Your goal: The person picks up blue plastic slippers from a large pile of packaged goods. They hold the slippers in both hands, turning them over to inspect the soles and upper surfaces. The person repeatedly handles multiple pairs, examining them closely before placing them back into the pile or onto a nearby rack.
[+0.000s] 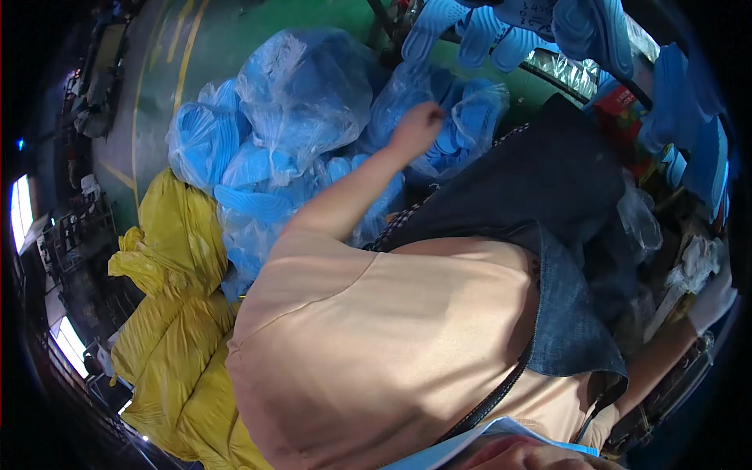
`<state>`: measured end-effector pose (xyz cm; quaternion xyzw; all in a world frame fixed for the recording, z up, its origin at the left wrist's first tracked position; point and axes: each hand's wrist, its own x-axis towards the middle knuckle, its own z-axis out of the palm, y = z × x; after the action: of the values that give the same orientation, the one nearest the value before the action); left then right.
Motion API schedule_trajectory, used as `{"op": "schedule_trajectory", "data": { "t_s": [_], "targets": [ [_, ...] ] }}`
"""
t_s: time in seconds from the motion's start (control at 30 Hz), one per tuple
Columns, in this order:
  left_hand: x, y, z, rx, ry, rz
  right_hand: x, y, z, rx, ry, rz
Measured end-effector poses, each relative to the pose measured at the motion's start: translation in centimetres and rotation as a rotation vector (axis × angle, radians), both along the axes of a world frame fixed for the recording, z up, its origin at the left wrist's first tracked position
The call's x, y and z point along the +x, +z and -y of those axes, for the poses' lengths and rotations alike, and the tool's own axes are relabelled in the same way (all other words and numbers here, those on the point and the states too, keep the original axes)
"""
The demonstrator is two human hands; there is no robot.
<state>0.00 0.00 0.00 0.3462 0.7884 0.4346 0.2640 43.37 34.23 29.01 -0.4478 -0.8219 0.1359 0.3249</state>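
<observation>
Over an open clear plastic bag (pixel 487 98) of light blue foam insoles (pixel 446 145), my left hand (pixel 419 129) reaches out with its fingers curled in. What lies in those fingers, if anything, is hidden. My right hand (pixel 713 298), in a pale glove, is at the far right beside a crumpled clear plastic wrapper (pixel 693 262). Its fingers are too dim and distorted at the picture's rim to make out. More blue insoles (pixel 591 35) stand along a rack at the upper right, some with dark markings.
Several clear bags (pixel 305 94) packed with blue insoles are heaped left of the left hand. Large yellow sacks (pixel 184 337) lie at my left side. A dark apron (pixel 525 180) covers my lap. Beyond is a green floor (pixel 227 35) with yellow lines.
</observation>
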Motion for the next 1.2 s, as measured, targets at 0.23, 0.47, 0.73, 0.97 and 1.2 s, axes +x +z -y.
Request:
{"op": "schedule_trajectory", "data": {
  "t_s": [0.23,0.47,0.73,0.97,1.2],
  "targets": [
    [-2.6,-7.4,10.2,-0.239,-0.184,-0.300,0.7,-8.9,8.0,-0.382,-0.168,-0.051],
    [2.2,-4.8,17.7,-0.554,-0.079,-0.500,2.1,-15.1,8.2,-0.301,-0.045,0.091],
    [8.8,-4.0,27.0,-0.806,0.124,-0.386,-2.3,-17.1,8.6,-0.414,0.019,0.071],
    [12.2,-7.4,30.1,-0.598,0.505,-0.117,-4.3,-18.0,8.0,-0.311,0.159,0.163],
    [7.9,-11.2,29.7,-0.282,1.043,0.102,-3.2,-17.5,8.3,-0.387,0.081,0.060]
  ]
}}
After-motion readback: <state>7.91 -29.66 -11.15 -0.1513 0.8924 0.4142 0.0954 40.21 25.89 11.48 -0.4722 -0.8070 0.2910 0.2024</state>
